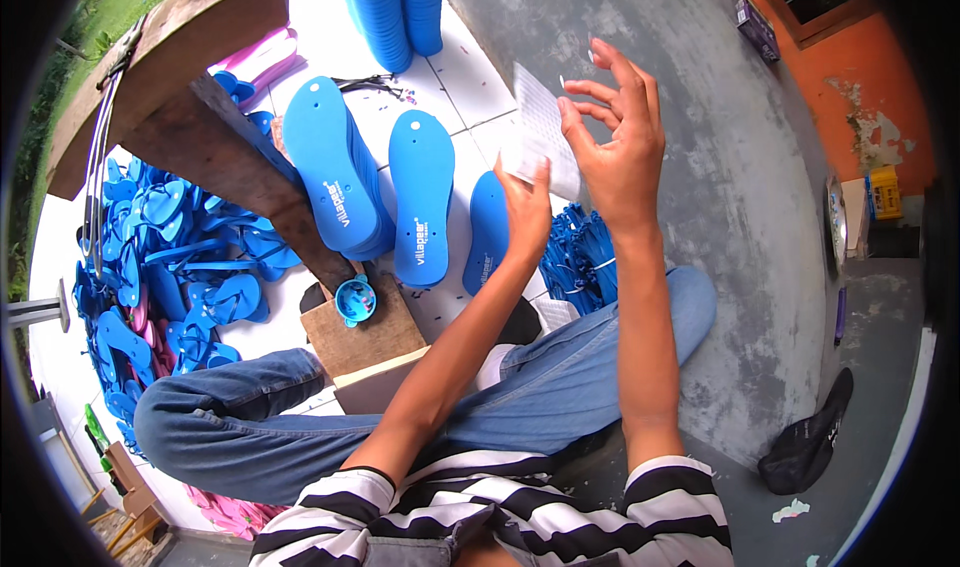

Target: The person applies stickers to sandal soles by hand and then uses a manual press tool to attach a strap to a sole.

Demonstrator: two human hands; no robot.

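White floor tiles [470,97] hold three loose blue soles [421,195]; many finished sandals [170,267] are piled. Left hand [527,210] pinches a paper sheet [545,132]; right hand [620,137] touches it, fingers spread.

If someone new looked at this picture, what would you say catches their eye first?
Probably the two raised hands at upper centre: the left hand and right hand hold a pale sheet between them. Below them, flat blue sandal soles lie in a row on the white tiled floor. At far left, a heap of finished blue sandals sits beside a slanted wooden bench.
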